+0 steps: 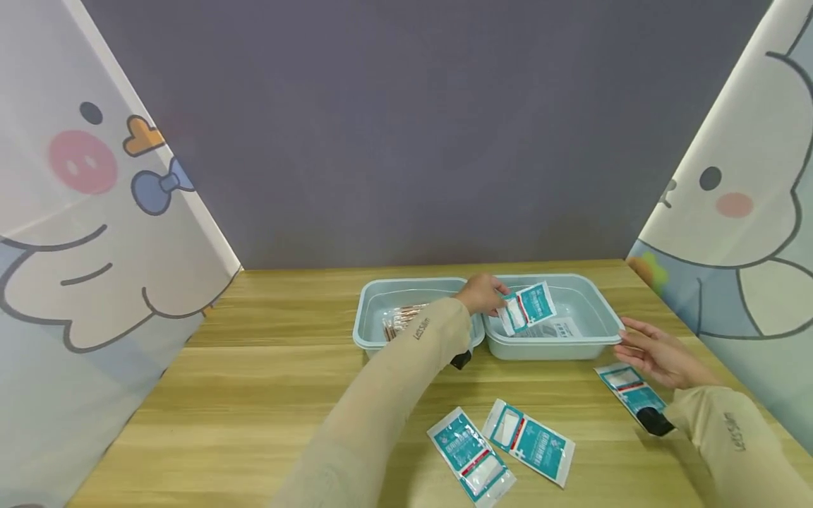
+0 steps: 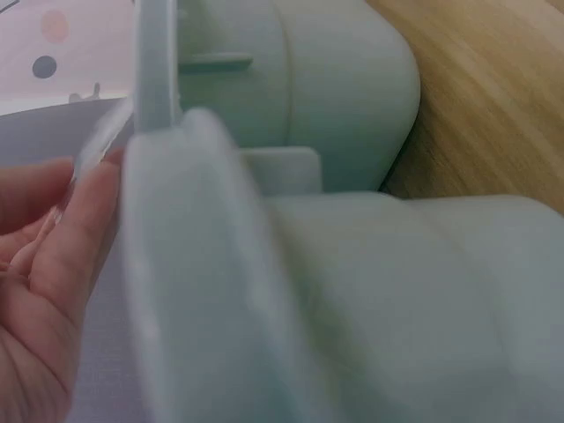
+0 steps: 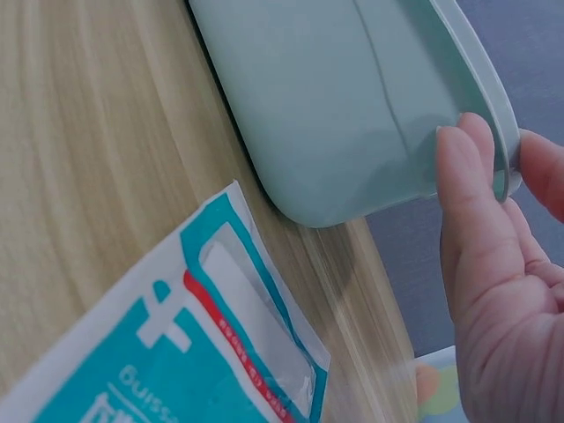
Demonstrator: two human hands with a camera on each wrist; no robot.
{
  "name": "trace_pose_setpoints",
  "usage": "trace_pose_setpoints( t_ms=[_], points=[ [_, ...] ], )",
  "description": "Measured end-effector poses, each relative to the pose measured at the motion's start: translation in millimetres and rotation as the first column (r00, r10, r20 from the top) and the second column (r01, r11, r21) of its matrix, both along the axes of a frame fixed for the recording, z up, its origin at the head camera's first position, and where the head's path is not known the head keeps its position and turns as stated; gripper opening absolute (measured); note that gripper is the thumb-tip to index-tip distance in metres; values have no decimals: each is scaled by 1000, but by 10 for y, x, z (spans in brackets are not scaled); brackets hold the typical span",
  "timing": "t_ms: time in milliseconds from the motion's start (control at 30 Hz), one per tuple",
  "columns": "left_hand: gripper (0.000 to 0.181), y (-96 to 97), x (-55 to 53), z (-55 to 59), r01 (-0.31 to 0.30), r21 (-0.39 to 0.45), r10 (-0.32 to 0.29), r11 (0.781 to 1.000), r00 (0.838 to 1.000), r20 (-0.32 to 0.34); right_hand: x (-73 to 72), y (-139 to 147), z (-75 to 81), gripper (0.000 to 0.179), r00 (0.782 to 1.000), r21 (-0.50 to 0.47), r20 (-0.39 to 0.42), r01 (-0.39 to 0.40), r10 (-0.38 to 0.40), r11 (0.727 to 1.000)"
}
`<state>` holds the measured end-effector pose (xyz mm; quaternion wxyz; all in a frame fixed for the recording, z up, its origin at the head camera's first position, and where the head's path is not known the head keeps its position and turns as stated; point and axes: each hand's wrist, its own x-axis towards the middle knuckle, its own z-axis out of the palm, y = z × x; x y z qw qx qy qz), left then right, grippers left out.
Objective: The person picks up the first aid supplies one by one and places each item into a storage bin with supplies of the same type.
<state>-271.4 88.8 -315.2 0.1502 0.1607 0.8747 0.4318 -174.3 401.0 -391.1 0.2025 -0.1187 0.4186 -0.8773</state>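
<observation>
My left hand (image 1: 484, 293) pinches a teal-and-white wound dressing packet (image 1: 536, 305) by its end, tilted over the right pale green plastic tray (image 1: 552, 351). In the left wrist view only the packet's thin edge (image 2: 101, 139) shows past the fingers. My right hand (image 1: 663, 356) grips that tray's rim at the front right corner; the right wrist view has the thumb and fingers on opposite sides of the rim (image 3: 504, 132). Under the right wrist lies another dressing packet (image 1: 629, 388). Inside the right tray, a pale printed packet (image 1: 562, 328) is partly hidden by the held one.
A second pale green tray (image 1: 375, 293) stands against the first on its left, holding thin reddish-brown sticks (image 1: 406, 316) in clear wrapping. Two more dressing packets (image 1: 473, 455) (image 1: 532, 443) lie on the wooden table (image 1: 267, 395) in front. A grey panel (image 1: 413, 141) rises behind.
</observation>
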Motion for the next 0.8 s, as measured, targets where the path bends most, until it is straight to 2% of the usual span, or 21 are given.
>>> trace_pose_setpoints(
  t_ms=[200, 300, 433, 500, 567, 667, 800],
  points=[
    [24, 21, 6, 13, -17, 7, 17, 1000, 999, -36, 7, -10, -7, 37, 1000, 16, 11, 22, -23, 1000],
    [30, 18, -4, 42, -4, -31, 2, 1000, 999, -54, 4, -20, 9, 36, 999, 31, 13, 32, -33, 999],
    [36, -31, -43, 82, 66, -132, -84, 989, 987, -135, -4, -29, 52, 35, 997, 75, 6, 70, -71, 995],
    [35, -82, -66, 85, 106, -146, -130, 984, 977, -169, -16, -40, 68, 33, 997, 107, 0, 83, -83, 991],
    [33, -150, -72, 74, 151, -114, -168, 982, 974, -152, -32, -56, 73, 32, 997, 145, 4, 75, -77, 987],
    [32, -248, -54, 53, 235, -86, -244, 968, 964, -105, -54, -90, 64, 31, 998, 185, 30, 50, -57, 982],
    [31, -287, 23, 63, 349, -114, -358, 930, 931, -72, -46, -89, 48, 31, 998, 176, 48, 41, -51, 984]
  ],
)
